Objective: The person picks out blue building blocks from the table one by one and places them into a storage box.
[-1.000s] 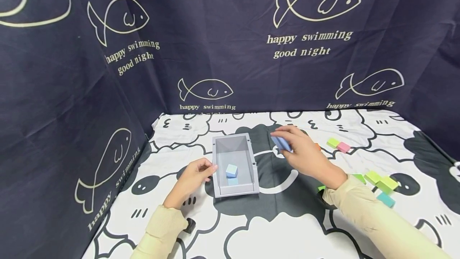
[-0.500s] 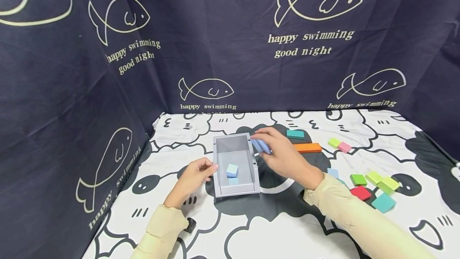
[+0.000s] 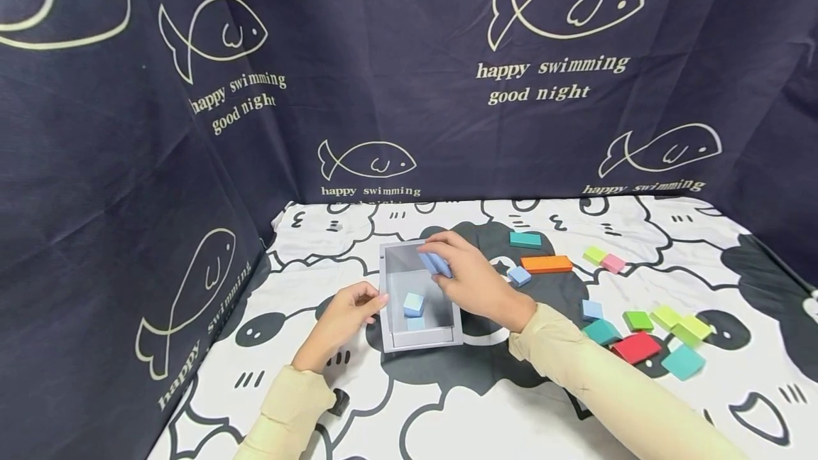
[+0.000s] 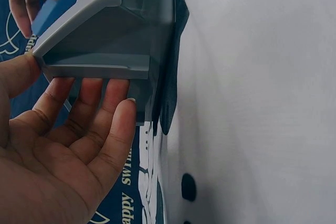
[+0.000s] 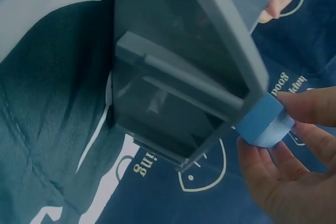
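A grey plastic bin [image 3: 422, 338] lies on the patterned cloth, with a light blue cube [image 3: 414, 304] and a flatter pale blue block [image 3: 415, 324] inside near its front wall. My left hand [image 3: 348, 312] grips the bin's left side; in the left wrist view the thumb is at the rim and the fingertips bear up under a ledge. Between thumb and fingers my right hand [image 3: 476, 279] pinches a blue block [image 5: 264, 123], held above the bin's right rim toward the back. In the right wrist view that block overlaps the rim's edge.
Right of the bin lie a small blue block [image 3: 519, 275], a long orange block [image 3: 546, 264] and a teal block [image 3: 525, 239]. Farther right are lime [image 3: 595, 255], pink [image 3: 613, 263], red [image 3: 637, 348] and several other blocks. A dark fish-print curtain [image 3: 447, 148] hangs behind.
My right hand has moved left with the blue block, from right of the bin to over its right side. Blocks formerly behind that arm now show. The left hand stays put.
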The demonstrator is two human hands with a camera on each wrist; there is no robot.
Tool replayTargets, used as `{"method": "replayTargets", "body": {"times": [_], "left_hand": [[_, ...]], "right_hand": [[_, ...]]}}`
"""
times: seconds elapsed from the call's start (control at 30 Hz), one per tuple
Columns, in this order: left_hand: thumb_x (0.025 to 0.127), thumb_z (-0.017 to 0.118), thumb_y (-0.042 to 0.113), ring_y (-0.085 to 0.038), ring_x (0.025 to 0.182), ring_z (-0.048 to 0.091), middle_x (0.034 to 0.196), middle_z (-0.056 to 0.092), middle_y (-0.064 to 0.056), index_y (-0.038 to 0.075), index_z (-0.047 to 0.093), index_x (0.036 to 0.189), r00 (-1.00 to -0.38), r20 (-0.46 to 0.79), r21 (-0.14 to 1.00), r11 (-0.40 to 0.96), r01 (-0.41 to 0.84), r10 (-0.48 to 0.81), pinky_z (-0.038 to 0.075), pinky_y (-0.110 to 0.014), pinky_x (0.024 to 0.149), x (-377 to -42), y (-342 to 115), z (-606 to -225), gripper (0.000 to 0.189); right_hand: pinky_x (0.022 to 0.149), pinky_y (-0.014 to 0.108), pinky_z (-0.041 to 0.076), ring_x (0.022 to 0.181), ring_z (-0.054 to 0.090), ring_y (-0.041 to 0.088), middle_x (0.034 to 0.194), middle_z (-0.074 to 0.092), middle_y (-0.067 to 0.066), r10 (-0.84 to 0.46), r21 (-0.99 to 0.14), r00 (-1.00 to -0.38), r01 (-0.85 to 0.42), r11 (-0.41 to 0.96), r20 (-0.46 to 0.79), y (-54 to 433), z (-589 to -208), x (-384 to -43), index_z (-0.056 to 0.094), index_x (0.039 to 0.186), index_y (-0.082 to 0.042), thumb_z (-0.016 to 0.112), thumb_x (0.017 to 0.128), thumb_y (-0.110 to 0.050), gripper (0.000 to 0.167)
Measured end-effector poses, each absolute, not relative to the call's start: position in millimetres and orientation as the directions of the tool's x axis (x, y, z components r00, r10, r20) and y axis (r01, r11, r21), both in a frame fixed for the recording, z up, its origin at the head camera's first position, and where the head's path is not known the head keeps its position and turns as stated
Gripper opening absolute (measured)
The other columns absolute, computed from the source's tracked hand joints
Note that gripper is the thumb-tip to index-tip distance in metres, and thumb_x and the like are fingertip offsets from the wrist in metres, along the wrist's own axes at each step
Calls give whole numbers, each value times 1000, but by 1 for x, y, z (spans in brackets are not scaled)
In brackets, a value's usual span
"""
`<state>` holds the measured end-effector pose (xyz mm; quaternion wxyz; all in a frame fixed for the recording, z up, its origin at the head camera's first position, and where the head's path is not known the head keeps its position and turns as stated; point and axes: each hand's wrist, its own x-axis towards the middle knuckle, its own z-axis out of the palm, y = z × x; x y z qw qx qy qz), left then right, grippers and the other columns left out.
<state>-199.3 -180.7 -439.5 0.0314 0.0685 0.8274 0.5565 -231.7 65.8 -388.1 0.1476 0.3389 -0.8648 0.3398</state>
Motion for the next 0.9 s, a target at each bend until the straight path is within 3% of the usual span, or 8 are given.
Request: {"method": "replayTargets", "body": {"times": [0.57,0.8,0.9], "left_hand": [[96,68,18,-23,84,60,82,60,-1,1,63,92,-989,29,933,351,79,147,56,-38,74,-200,-179,-440,18],[96,67,17,-24,83,60,82,60,-1,1,62,91,-988,26,929,362,80,151,56,-38,74,-201,-180,-441,18],[96,67,17,-24,83,60,82,60,-1,1,62,90,-988,28,929,362,82,151,56,-38,74,-201,-180,-440,18]], "right_hand": [[95,37,51,120,56,23,132,55,8,-651,-306,-650,-760,573,392,43,-405,-248,66,123,-9,59,79,14,50],[77,35,56,115,58,22,130,56,4,-703,-155,-650,-756,636,287,36,-407,-249,67,122,-16,68,76,9,52],[80,35,57,115,57,21,129,56,3,-718,-109,-657,-751,652,232,34,-407,-249,67,121,-17,72,77,5,50]]}}
